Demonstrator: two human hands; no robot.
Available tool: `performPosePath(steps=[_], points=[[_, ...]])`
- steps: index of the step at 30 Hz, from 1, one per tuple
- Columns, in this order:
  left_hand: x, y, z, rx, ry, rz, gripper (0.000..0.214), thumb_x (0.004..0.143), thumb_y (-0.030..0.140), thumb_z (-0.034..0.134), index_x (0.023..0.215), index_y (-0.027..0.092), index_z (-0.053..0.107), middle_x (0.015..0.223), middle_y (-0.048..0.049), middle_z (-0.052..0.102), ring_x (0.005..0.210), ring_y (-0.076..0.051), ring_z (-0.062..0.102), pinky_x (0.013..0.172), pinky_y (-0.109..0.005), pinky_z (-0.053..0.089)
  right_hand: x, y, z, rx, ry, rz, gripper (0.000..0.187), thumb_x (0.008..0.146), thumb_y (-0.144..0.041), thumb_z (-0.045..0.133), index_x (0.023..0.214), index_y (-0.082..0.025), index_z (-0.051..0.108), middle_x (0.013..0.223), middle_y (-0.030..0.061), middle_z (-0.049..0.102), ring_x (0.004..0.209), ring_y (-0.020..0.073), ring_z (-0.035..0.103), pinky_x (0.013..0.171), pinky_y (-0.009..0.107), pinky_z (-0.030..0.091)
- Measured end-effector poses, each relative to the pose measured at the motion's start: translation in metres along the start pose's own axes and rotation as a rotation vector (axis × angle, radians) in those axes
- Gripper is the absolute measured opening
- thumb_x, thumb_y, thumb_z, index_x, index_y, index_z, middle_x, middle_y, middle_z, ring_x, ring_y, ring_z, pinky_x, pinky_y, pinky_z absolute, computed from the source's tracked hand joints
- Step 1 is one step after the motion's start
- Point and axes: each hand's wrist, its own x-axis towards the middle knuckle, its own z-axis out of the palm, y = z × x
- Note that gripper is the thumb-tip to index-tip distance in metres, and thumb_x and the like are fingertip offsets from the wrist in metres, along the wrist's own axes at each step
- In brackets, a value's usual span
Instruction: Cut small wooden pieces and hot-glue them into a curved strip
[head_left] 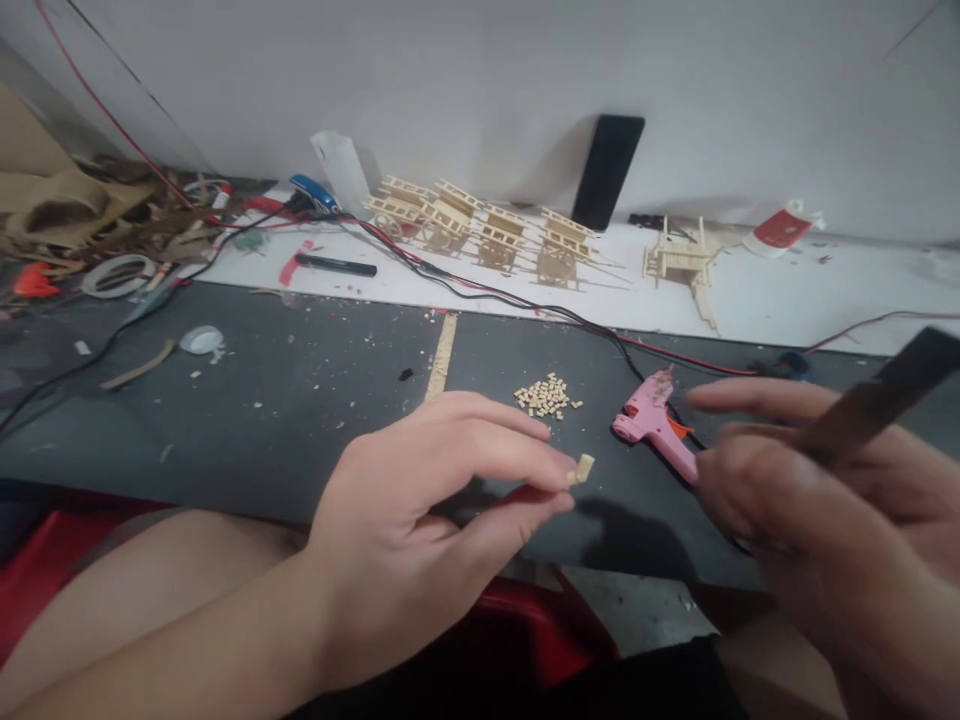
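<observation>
My left hand [427, 510] pinches a tiny cut piece of light wood [580, 469] between thumb and fingertips. Just beyond those fingers lies a small heap of similar wood pieces [547, 396] on the dark grey mat [315, 400]. My right hand [817, 500], somewhat blurred, grips a dark flat strip [877, 400] whose material I cannot tell. A pink hot glue gun [652, 425] lies on its side on the mat, right next to my right hand's fingers and partly hidden by them.
Several small stick-built wooden carts [480, 230] stand on a white board [465, 285] at the back. Red and black cables [525, 305] cross the board and mat. A black phone [606, 172] leans on the wall, and cardboard scraps [75, 190] pile up at the far left.
</observation>
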Motion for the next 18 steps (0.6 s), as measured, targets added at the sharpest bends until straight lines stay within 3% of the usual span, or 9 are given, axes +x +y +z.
performPosePath(steps=[2,5,8,11,14,18], points=[[0.001,0.001,-0.001,0.013,-0.019,0.020,0.031,0.089,0.000,0.091,0.102,0.026,0.079,0.100,0.0054,0.086,0.103,-0.016,0.082,0.093,-0.026,0.068,-0.003,0.001,0.004,-0.014,-0.074,0.050,0.020,0.097,-0.052,0.084,0.115,-0.046,0.087,0.074,0.0009,0.066,0.058,0.0203,0.058,0.047,0.033,0.048],[0.002,0.001,-0.001,0.014,-0.074,0.060,0.029,0.092,0.000,0.087,0.104,0.024,0.077,0.095,0.0045,0.085,0.097,-0.016,0.081,0.091,-0.028,0.069,-0.005,0.003,0.011,0.069,-0.178,0.087,0.023,0.099,-0.055,0.081,0.120,-0.046,0.087,0.067,-0.0008,0.059,0.054,0.0169,0.052,0.045,0.029,0.043],[0.003,0.001,-0.001,0.018,-0.123,0.116,0.030,0.094,-0.006,0.079,0.104,0.022,0.077,0.093,0.0027,0.086,0.091,-0.016,0.080,0.092,-0.032,0.069,-0.007,0.002,0.018,0.185,-0.180,0.100,0.031,0.106,-0.061,0.069,0.121,-0.041,0.086,0.064,-0.0015,0.051,0.055,0.0159,0.045,0.047,0.029,0.040],[0.001,0.002,0.000,0.031,-0.089,0.141,0.030,0.092,-0.008,0.077,0.103,0.019,0.078,0.095,0.0011,0.086,0.090,-0.015,0.080,0.090,-0.030,0.068,-0.013,-0.002,0.024,0.220,-0.115,0.140,0.028,0.105,-0.059,0.071,0.101,-0.036,0.085,0.072,0.0017,0.061,0.060,0.0179,0.051,0.050,0.030,0.043],[-0.001,0.004,0.002,0.029,-0.006,0.076,0.027,0.091,-0.007,0.079,0.100,0.019,0.079,0.098,0.0024,0.086,0.093,-0.012,0.081,0.090,-0.025,0.067,-0.022,-0.006,0.026,0.186,-0.118,0.182,0.034,0.104,-0.059,0.071,0.086,-0.032,0.079,0.073,0.0035,0.064,0.060,0.0197,0.052,0.046,0.032,0.039],[-0.002,0.007,0.008,-0.068,0.067,-0.087,0.030,0.086,-0.007,0.082,0.092,0.023,0.078,0.097,0.0058,0.085,0.091,-0.010,0.081,0.088,-0.019,0.067,-0.025,-0.004,0.029,0.169,-0.223,0.193,0.028,0.106,-0.060,0.068,0.104,-0.036,0.082,0.063,-0.0004,0.056,0.053,0.0173,0.045,0.043,0.029,0.037]])
